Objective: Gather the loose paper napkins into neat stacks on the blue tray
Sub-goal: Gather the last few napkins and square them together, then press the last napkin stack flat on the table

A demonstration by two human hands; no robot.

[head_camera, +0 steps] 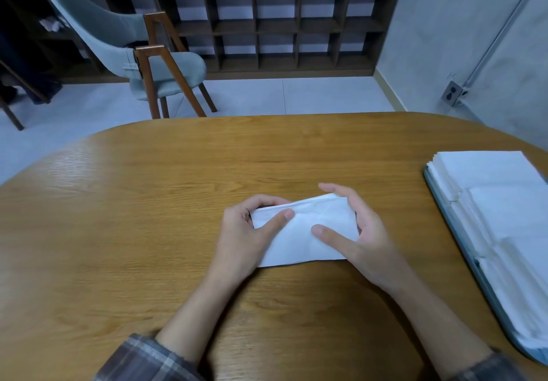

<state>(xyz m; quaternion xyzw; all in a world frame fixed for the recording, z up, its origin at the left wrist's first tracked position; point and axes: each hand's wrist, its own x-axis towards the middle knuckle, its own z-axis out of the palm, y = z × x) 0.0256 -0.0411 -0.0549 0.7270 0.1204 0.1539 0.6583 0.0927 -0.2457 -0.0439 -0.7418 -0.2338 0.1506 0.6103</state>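
Well beyond the left hand [240, 241], a grey upholstered wooden-legged chair [127, 54] stands on pale tiled floor [267, 96] before dark wooden cubby shelving [278, 27].

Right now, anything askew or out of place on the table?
Nothing spilled or damaged. One napkin sits mid-table, off the blue tray, gripped by the left hand and right hand, its far edge bowed up. Tray stacks look tidy.

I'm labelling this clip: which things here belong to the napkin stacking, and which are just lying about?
Part of the job: napkin, held by left hand and right hand; napkin stacks; blue tray.
Just around: grey chair; shelf unit; wall socket.
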